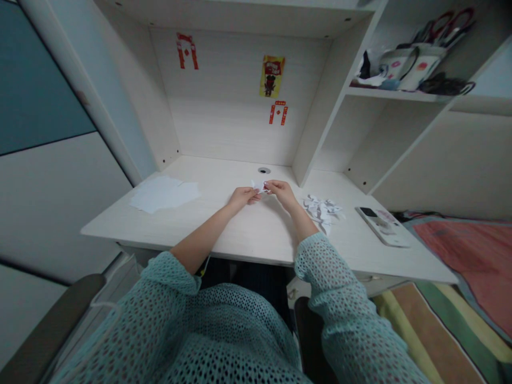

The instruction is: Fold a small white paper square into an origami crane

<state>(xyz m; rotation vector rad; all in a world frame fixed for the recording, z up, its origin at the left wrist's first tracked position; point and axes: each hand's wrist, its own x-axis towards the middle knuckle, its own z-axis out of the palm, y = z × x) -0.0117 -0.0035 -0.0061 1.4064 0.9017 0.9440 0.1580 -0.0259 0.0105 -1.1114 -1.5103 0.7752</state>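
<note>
Over the middle of the desk, my two hands meet at a small white piece of paper (259, 186). My left hand (243, 196) pinches its left side with closed fingers. My right hand (280, 192) grips the right side, thumb and fingertips pressed together. A bit of red shows at the right fingertips, too small to make out. To the left lies a spread stack of white paper sheets (166, 193). A pile of folded or cut white paper pieces (322, 209) lies to the right of my right hand.
A white phone (382, 226) lies on the right of the desk (248, 234). Behind it rises a back panel with red stickers (278, 112). On the upper right shelf, decorated cups (422, 65) hold red-handled scissors (452, 24). A round cable hole (264, 170) sits at the back.
</note>
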